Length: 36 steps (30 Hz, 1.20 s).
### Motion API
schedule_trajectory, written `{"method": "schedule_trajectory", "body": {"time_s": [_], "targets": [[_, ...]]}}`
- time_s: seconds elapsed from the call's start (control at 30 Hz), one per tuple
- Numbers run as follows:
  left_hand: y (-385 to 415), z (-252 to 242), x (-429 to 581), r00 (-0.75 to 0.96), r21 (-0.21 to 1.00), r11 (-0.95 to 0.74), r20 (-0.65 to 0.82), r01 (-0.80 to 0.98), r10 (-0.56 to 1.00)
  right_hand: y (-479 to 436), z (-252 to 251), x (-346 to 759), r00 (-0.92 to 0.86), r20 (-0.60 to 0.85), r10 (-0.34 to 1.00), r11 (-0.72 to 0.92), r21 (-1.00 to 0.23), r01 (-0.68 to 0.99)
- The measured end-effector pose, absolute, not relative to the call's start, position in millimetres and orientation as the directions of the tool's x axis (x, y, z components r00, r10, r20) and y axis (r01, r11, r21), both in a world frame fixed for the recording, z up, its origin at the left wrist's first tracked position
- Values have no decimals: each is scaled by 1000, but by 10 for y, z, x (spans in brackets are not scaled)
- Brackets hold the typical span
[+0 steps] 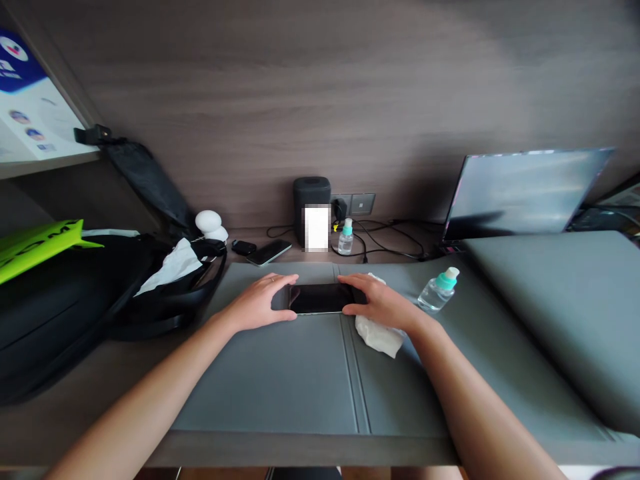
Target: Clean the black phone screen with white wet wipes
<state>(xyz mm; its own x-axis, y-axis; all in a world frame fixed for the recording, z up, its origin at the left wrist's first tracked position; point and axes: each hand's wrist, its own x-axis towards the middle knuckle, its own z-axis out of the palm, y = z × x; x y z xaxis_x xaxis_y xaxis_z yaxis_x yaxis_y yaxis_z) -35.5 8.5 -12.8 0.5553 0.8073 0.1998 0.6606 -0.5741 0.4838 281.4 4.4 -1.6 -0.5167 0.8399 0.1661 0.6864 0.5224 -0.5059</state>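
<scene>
A black-screened smartphone [320, 299] is level and lengthwise across the grey desk mat, low over it or on it; I cannot tell which. My left hand [257, 303] curves around its left end, thumb at the near edge and fingers at the far edge, with a gap between palm and phone. Around the right end, my right hand [383, 303] grips it the same way, fingertips overlapping the screen. A crumpled white tissue [379, 335] lies partly under my right hand. Just right of that wrist, a clear bottle with a teal cap [437, 291] leans or lies tilted.
Behind stand a black speaker [313, 190], a small bottle [345, 240] and cables [400, 241]. Another phone [270, 252] lies at the mat's back edge. A black bag [75, 300] fills the left; a dark screen [520, 193] and a grey padded slab [565, 293] occupy the right.
</scene>
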Motion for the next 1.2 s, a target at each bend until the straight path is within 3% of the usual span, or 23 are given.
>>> {"method": "schedule_trajectory", "body": {"time_s": [0.23, 1.2], "targets": [[132, -153, -381, 547, 529, -581, 240, 619, 802, 58, -19, 2840, -519, 144, 843, 510, -524, 682], [135, -154, -338, 612, 463, -647, 247, 606, 751, 66, -58, 2802, -533, 168, 829, 535, -515, 670]]}}
